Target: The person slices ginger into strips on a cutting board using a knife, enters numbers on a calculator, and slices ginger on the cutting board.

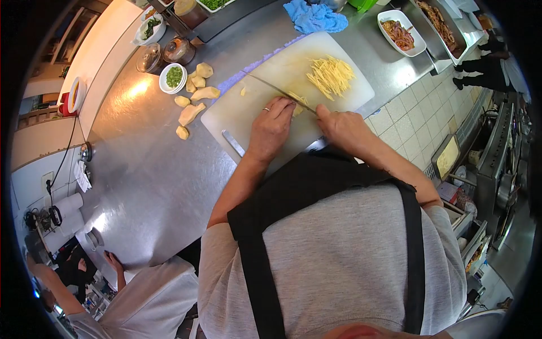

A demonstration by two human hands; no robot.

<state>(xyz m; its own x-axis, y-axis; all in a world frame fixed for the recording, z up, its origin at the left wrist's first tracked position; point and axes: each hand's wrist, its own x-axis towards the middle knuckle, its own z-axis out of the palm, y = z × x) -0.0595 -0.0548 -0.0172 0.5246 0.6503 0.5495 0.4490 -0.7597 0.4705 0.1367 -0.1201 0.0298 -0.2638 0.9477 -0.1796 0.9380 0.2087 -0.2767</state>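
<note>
My right hand is closed round the handle of a knife, whose blade slants up and left over the white cutting board. Beside the blade, the bent fingers of my left hand press on pale yellow slices; a ring shows on one finger. A heap of thin yellow strips lies farther up the board. One small piece rests left of the blade. Near my left forearm lies a flat metallic strip on the board.
Several peeled yellow pieces lie left of the board, near a bowl of chopped greens and glass jars. Beyond the board are a blue cloth and a white dish of cooked food. A co-worker's hand touches the counter at lower left.
</note>
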